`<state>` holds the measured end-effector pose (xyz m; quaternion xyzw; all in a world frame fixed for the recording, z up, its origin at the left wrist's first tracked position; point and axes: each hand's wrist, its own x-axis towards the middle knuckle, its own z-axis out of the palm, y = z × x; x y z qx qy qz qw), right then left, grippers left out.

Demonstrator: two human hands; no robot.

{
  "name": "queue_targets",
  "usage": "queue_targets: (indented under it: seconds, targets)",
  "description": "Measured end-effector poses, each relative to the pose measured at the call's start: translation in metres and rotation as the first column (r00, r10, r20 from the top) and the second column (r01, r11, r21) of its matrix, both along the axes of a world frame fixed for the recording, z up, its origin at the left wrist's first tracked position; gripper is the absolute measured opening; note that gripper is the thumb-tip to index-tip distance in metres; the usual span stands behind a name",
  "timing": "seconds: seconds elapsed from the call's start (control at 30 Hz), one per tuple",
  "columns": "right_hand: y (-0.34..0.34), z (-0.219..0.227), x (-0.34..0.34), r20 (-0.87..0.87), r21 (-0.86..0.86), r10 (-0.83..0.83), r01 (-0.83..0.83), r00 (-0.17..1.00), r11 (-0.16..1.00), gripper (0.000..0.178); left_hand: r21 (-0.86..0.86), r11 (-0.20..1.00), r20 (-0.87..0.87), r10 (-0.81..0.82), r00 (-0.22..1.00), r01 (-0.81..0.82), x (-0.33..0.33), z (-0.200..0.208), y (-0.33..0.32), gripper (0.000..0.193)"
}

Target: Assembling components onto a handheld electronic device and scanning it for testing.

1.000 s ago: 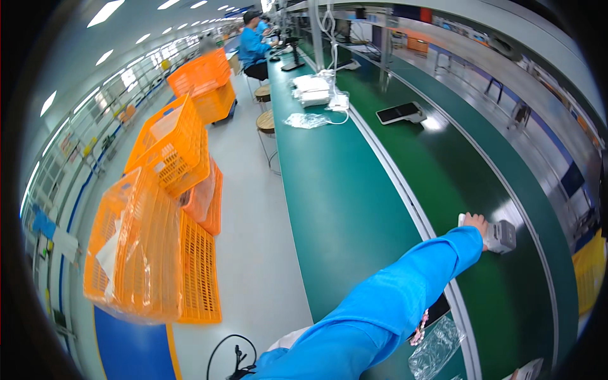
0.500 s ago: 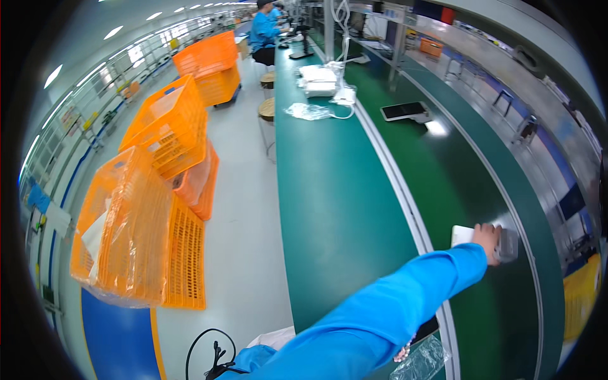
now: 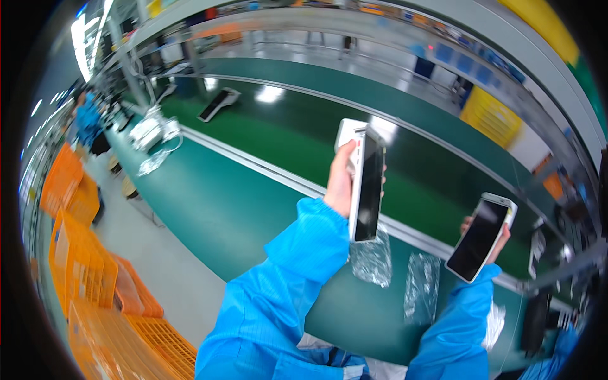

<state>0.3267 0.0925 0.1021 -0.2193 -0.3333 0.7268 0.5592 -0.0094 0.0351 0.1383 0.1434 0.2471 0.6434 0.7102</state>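
My left hand [image 3: 340, 182] is wrapped round a white handheld terminal [image 3: 367, 193] with a dark screen, held up nearly edge-on above the bench. A bulky white part shows at its top end. Further right, my right hand [image 3: 501, 246] grips a second white handheld terminal [image 3: 479, 238], tilted, its black screen facing up toward me. Most of the right fingers are hidden behind it. Below them, on the green bench, lie a crumpled clear plastic bag [image 3: 373, 258] and a flatter clear plastic bag [image 3: 422, 288].
A third terminal [image 3: 218, 104] lies on the dark green belt [image 3: 285, 120] beyond the metal rail. White boxes and cables [image 3: 149, 132] sit at the bench's far left. Orange crates [image 3: 82, 263] stand on the floor at left. A person in blue [image 3: 90, 123] is beyond.
My view has swung right. The left hand, earlier reaching over the belt to a white device, is now raised nearer with a terminal in it. My right hand with its terminal has come into view.
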Motion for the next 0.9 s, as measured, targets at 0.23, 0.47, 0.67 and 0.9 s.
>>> queue_targets:
  seconds: [0.23, 0.47, 0.67, 0.9]
  targets:
    - [-0.077, -0.067, 0.008, -0.644, 0.025, 0.324, -0.404, 0.693, 0.915, 0.085, 0.03, 0.987, 0.128, -0.158, 0.979, 0.156, 0.102, -0.053, -0.05, 0.061]
    - [-0.097, -0.107, 0.029, -0.754, 0.044, 0.32, -0.442, 0.574, 0.896, 0.089, 0.087, 0.947, 0.056, -0.316, 0.947, 0.311, 0.146, -0.111, -0.059, 0.067]
    - [-0.112, -0.084, 0.013, -0.785, 0.088, 0.308, -0.396, 0.537, 0.914, 0.108, 0.129, 0.96, 0.266, -0.273, 0.924, 0.247, 0.155, -0.118, -0.067, 0.069]
    - [-0.136, -0.065, 0.002, -0.735, 0.121, 0.356, -0.405, 0.577, 0.906, 0.101, 0.096, 0.952, 0.215, -0.306, 0.928, 0.291, 0.149, -0.124, -0.061, 0.073]
